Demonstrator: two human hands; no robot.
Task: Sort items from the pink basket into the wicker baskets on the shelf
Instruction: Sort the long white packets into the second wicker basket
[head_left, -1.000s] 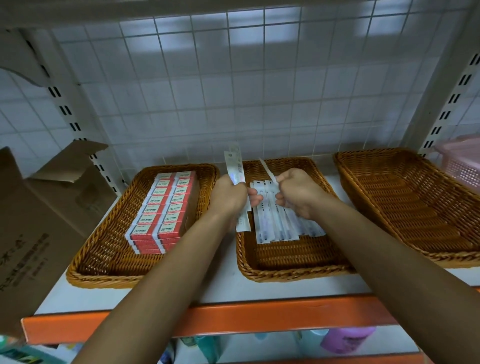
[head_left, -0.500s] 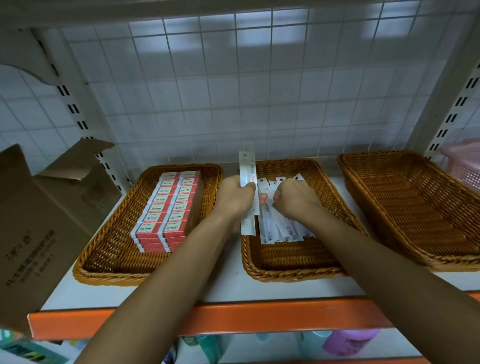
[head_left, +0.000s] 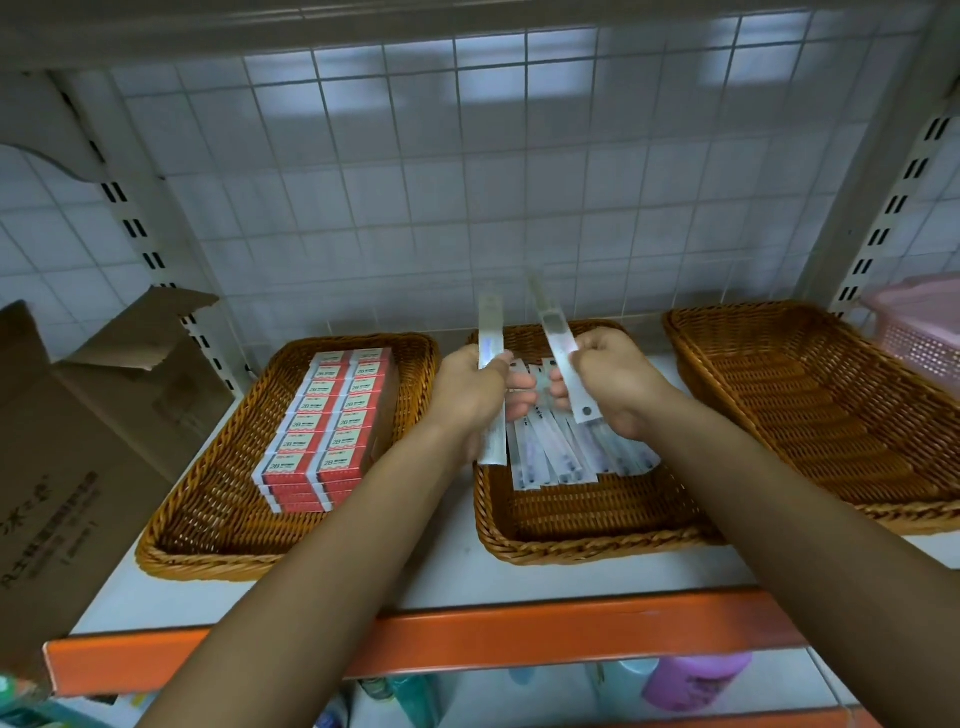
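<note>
Three wicker baskets sit side by side on the white shelf. The left basket (head_left: 208, 514) holds stacked red-and-white boxes (head_left: 327, 431). In the middle basket (head_left: 571, 535) lies a row of long clear packets (head_left: 561, 457). The right basket (head_left: 810, 415) holds nothing. My left hand (head_left: 467, 389) grips one long clear packet (head_left: 491, 332) upright above the middle basket. My right hand (head_left: 618, 384) grips another packet (head_left: 558, 343), tilted, close beside it. The pink basket (head_left: 919, 332) shows at the far right edge.
A torn cardboard box (head_left: 88, 457) stands at the shelf's left end. An orange rail (head_left: 467, 639) runs along the shelf's front edge. A white wire grid (head_left: 467, 182) backs the shelf. Bottles, one purple (head_left: 691, 680), show on the level below.
My right hand, which was down on the packets in the middle basket, has lifted one packet up beside the one in my left hand. My left hand still holds its packet upright.
</note>
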